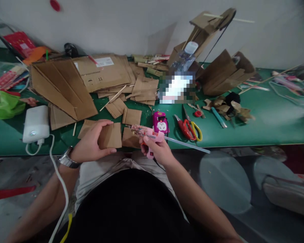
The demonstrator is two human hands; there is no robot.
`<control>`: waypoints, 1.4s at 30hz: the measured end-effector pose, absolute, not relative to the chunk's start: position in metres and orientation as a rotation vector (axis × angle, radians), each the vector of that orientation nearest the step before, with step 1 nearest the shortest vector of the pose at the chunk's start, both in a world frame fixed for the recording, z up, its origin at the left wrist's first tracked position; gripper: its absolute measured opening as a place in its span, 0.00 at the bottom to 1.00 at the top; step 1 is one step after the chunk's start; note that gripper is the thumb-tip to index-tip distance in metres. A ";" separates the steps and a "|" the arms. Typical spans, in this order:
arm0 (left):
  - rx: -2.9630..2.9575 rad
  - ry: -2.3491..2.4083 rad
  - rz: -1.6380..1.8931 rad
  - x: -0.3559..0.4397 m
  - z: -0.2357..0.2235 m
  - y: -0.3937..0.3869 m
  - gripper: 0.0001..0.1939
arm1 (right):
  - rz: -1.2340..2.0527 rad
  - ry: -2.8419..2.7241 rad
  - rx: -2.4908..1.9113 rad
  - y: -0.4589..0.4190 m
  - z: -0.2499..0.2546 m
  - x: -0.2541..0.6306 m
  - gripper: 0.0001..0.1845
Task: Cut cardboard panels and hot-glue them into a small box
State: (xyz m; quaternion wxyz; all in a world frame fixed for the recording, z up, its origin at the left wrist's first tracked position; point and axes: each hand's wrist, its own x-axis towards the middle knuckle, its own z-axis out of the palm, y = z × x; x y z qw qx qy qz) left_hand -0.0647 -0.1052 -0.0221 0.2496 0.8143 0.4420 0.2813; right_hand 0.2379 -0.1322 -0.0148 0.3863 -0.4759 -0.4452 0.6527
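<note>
My left hand (91,141), with a metal watch at its wrist, grips a small square piece of cardboard (110,135) between thumb and fingers at the table's front edge. In my right hand (154,148) is a pink hot glue gun (145,131), its nozzle pointing left towards that piece. A long translucent glue stick (187,144) sticks out of the gun's back end. Just behind the gun stands a purple power socket (160,122) with a lit red light. Other small cardboard squares (131,116) lie close to the nozzle.
An angled cardboard structure (63,87) and a white power bank (36,124) with a cable stand left. Red-handled scissors (187,130), yellow-handled scissors (198,131) and a teal cutter (218,117) lie right. Behind are a bottle (183,60), a cardboard box (223,74) and cardboard sheets (103,72).
</note>
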 end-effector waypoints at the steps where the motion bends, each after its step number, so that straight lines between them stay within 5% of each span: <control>1: 2.140 1.148 0.838 -0.064 -0.025 -0.108 0.50 | 1.679 -1.126 -1.175 -0.137 -0.010 0.240 0.33; 13: 1.931 0.801 1.042 -0.040 -0.014 -0.133 0.55 | 1.728 -1.100 -0.827 -0.169 0.023 0.256 0.22; 42: 2.058 0.839 1.000 -0.043 -0.006 -0.134 0.55 | 1.742 -1.140 -0.856 -0.168 0.027 0.257 0.23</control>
